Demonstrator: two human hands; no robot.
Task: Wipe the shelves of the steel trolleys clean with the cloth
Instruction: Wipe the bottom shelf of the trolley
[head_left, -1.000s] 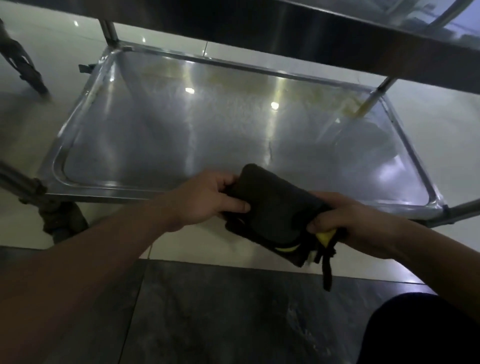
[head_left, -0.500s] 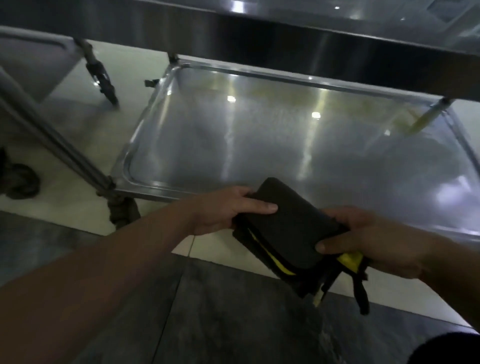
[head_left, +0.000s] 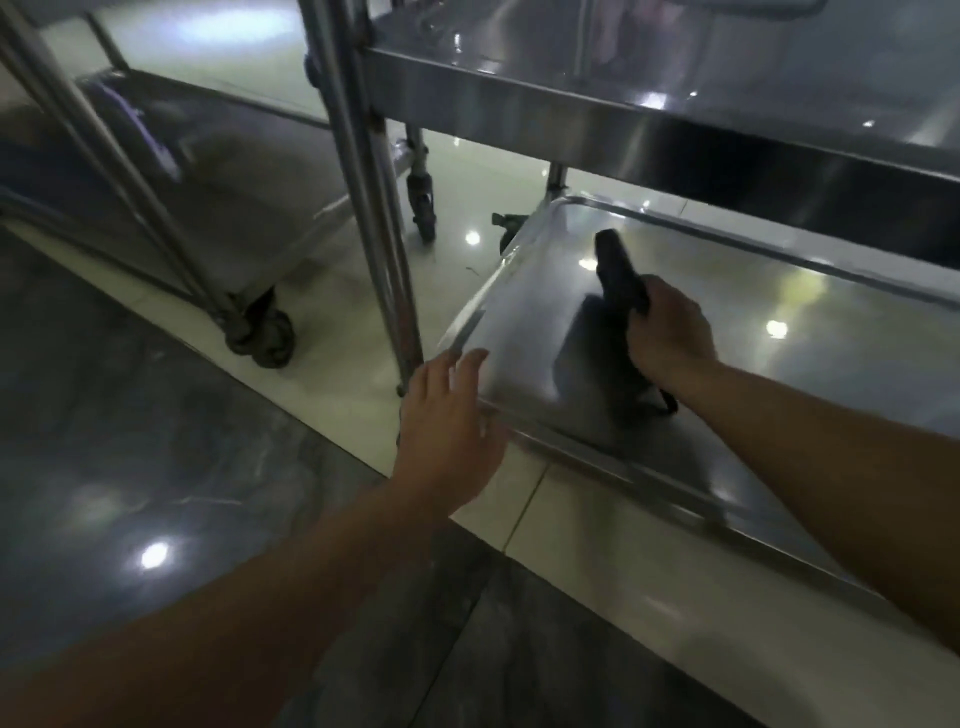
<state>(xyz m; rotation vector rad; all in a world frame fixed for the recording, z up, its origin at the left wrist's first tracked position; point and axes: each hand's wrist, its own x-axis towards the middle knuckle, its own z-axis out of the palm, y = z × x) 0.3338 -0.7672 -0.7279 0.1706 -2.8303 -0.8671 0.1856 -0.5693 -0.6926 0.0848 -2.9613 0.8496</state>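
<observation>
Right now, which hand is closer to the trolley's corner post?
Left. The left hand sits at the bottom shelf's corner beside the post; the right hand holds the cloth farther along.

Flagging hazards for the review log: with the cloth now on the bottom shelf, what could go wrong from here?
1. The right hand grips the dark cloth bunched, so only a narrow strip may touch the lower shelf and patches could be missed.
2. The upper shelf overhangs closely; reaching deeper could knock the forearm or head against its edge.
3. The left hand rests open at the shelf's corner beside the upright; the trolley stands on wheels and might roll if pushed.
</observation>
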